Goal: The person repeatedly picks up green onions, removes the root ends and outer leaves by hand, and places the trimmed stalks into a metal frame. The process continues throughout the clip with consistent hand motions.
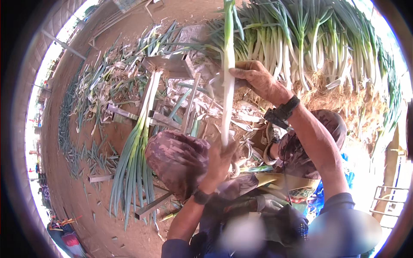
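Observation:
A long green onion (229,56) stands nearly upright in front of me, white below and green at the top. My left hand (221,159) is closed around its lower white end, and the fingers are slightly blurred. Higher up the stalk, my right hand (260,81) pinches the onion between thumb and fingers. To the left, a small bunch of green onions (144,118) lies across a metal stand (165,64), with white ends away from me and green leaves hanging toward me.
A large heap of green onions with roots attached (309,47) fills the far right. Peeled skins and leaf scraps (112,86) litter the brown dirt floor (94,210). My knees, in camouflage cloth (178,159), rise on both sides of my hands.

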Motion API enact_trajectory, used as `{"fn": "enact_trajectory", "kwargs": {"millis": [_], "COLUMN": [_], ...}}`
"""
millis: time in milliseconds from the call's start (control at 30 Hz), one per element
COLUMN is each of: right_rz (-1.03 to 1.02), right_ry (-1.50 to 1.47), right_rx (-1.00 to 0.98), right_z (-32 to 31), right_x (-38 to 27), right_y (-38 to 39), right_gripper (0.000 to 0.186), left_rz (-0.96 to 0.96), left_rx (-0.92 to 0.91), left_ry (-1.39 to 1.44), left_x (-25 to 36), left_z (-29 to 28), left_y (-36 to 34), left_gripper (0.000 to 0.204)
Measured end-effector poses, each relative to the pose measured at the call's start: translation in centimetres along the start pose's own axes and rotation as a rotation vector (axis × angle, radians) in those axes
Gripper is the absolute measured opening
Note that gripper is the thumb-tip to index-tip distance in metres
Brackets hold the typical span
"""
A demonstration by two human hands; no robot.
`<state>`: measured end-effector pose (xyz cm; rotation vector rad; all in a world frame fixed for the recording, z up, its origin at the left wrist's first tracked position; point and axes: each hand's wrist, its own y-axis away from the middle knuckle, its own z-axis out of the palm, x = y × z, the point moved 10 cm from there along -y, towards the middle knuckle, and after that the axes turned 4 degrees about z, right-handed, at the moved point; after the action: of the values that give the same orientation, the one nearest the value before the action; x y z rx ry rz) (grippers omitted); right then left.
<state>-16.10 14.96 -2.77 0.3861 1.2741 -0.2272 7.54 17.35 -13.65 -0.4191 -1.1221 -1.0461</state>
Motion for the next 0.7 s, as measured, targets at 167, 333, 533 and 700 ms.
{"fn": "enact_trajectory", "kwargs": {"millis": [167,333,533,700], "right_rz": [0.064,0.035,0.022,-0.593], "right_ry": [0.008,0.017,0.084,0.867], "right_rx": [0.061,-0.034,0.003,0.123], "right_z": [-2.1,-2.1,-2.2,1.2], "right_x": [4.3,5.2,5.4,5.7], "right_y": [-0.6,-0.3,-0.9,-0.1], "right_gripper": [0.043,0.036,0.029,0.013], "left_rz": [0.021,0.116,-0.201,-0.348], "left_rx": [-0.026,-0.048,0.036,-0.206], "left_ry": [-0.026,-0.190,-0.022,0.746], "left_x": [-0.7,-0.3,-4.3,-3.5], "left_z": [0.3,0.3,-1.0,2.1], "left_y": [-0.1,0.3,0.3,-0.3], "left_gripper": [0.028,0.026,0.031,0.043]}}
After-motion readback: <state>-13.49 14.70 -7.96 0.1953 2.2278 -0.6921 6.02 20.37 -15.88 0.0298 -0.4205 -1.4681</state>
